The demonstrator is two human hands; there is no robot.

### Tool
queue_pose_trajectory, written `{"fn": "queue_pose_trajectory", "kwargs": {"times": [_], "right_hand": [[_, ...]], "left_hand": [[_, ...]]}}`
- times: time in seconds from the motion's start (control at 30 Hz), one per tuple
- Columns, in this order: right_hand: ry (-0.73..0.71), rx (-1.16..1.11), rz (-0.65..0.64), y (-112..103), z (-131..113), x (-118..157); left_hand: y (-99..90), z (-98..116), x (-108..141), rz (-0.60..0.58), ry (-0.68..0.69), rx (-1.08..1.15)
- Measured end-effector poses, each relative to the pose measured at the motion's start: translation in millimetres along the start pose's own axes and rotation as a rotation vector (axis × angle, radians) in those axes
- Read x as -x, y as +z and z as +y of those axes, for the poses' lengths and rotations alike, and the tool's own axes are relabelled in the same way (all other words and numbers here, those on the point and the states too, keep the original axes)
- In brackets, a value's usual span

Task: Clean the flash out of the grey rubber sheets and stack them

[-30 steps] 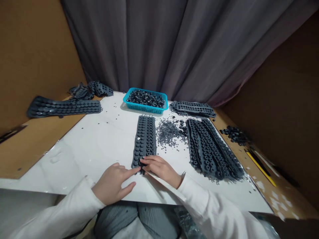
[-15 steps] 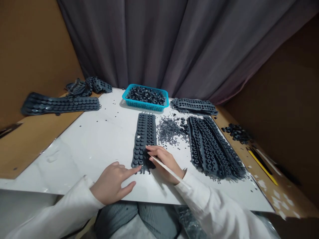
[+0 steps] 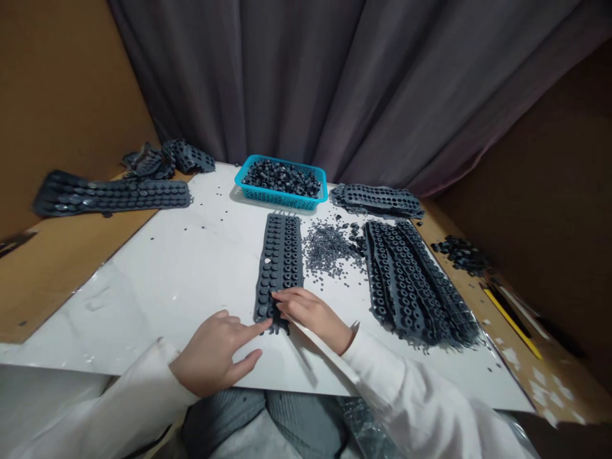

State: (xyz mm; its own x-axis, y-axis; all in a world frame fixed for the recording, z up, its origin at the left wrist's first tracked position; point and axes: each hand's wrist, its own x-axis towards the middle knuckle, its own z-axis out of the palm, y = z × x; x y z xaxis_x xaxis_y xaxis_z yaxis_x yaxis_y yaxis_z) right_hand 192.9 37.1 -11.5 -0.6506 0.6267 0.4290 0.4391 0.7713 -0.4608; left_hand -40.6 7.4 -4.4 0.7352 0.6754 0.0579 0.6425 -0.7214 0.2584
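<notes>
A dark grey rubber strip (image 3: 282,255) with rows of round knobs lies lengthwise in front of me, one white hole on its left side. My left hand (image 3: 217,350) has its index finger stretched to the strip's near left corner, thumb apart, holding nothing. Closed around a thin white stick (image 3: 325,350), my right hand (image 3: 313,315) rests over the near right part of the strip. The stick's tip is hidden under the fingers. Right of the strip spreads a heap of tiny grey discs (image 3: 329,248).
A blue basket (image 3: 282,201) full of small black pieces stands at the back. Overlapping knobbed strips (image 3: 415,287) lie to the right, perforated sheets (image 3: 377,199) behind them. Another strip (image 3: 119,196) is at the left. A yellow tool (image 3: 511,322) and black bits (image 3: 461,254) sit on the right-hand cardboard.
My right hand has shifted slightly left and nearer to me on the strip, with the stick still in it. My left hand has stayed nearly in place.
</notes>
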Motion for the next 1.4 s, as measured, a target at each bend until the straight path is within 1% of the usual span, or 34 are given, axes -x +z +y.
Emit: {"fn": "queue_pose_trajectory", "kwargs": {"times": [0.07, 0.1, 0.17, 0.23, 0.33, 0.43, 0.53, 0.6, 0.7, 0.77, 0.87, 0.97, 1.07, 1.13, 1.27, 1.4], "right_hand": [[-0.009, 0.080, -0.006, -2, 3, -3], [0.015, 0.092, 0.012, -4, 4, -4], [0.097, 0.049, 0.088, -8, 5, -7], [0.165, -0.059, 0.127, -11, 4, -9], [0.204, -0.203, 0.081, -11, 0, -10], [0.215, -0.234, 0.038, -8, -2, -10], [0.180, -0.183, 0.039, -4, 1, -9], [0.113, -0.098, 0.022, -2, 5, -9], [0.021, 0.053, -0.036, -1, 11, -8], [0.027, 0.099, -0.040, -3, 13, -9], [0.123, 0.059, 0.058, -9, 14, -14], [0.215, -0.079, 0.140, -14, 13, -17], [0.233, -0.209, 0.098, -13, 11, -17], [0.230, -0.239, 0.063, -11, 10, -17], [0.194, -0.181, 0.031, -8, 12, -18], [0.115, -0.046, 0.002, -5, 16, -20]], "left_hand": [[1.3, -1, 1, 0.008, -0.005, 0.006], [1.8, -1, 1, 0.018, -0.009, 0.007], [2.3, -1, 1, 0.030, -0.013, 0.013], [2.2, -1, 1, 0.030, -0.010, 0.020], [1.4, 0, 0, 0.027, -0.015, 0.029], [1.1, 1, -1, 0.037, -0.024, 0.016], [1.7, 1, 0, 0.021, -0.022, -0.007], [2.6, 1, 0, 0.007, -0.022, -0.010], [3.4, 0, 1, 0.007, -0.024, -0.003], [3.2, 0, 0, 0.012, -0.025, -0.003], [2.4, 1, 0, 0.013, -0.028, -0.013], [2.7, 1, 0, 0.015, -0.026, -0.015], [3.9, 1, 0, 0.016, -0.014, -0.016], [4.5, 0, 0, 0.015, -0.010, -0.015], [4.3, 0, 1, 0.022, 0.000, -0.007], [3.4, 0, 1, 0.034, 0.014, -0.015]]}}
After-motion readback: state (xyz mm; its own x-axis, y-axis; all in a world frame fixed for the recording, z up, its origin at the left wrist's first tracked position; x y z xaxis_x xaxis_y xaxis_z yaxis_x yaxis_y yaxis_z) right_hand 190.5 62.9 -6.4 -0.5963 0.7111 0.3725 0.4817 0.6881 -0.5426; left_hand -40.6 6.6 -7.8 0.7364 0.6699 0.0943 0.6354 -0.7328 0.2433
